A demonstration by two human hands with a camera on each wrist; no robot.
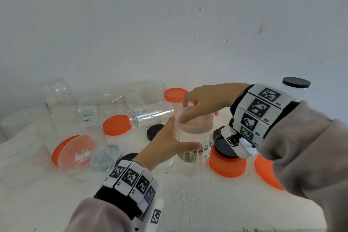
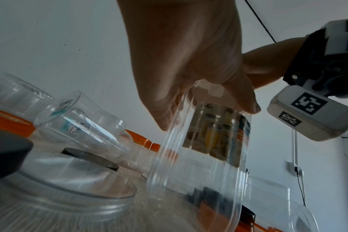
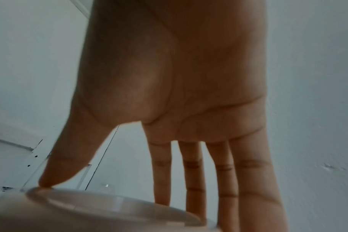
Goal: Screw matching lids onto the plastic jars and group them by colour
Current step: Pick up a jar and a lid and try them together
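Left hand [image 1: 165,143] wrapped round upright clear jar [image 1: 194,145] on bench [image 1: 188,203], right hand [image 1: 205,100] arched above jar, fingertips gripping its clear lid [image 1: 190,117].

Short codes are printed beside the black-and-white square markers on the right wrist band [image 1: 263,111]: "R4", "R3" and "R2". The marker band on the left wrist [image 1: 131,177] also carries small characters, too blurred to read. The upright clear jar [image 1: 194,137] has a colourful printed label; its wording is illegible. Two other jars, one standing [image 1: 88,113] and one lying on its side [image 1: 150,115], bear small teal-and-white stickers with barcodes, unreadable.
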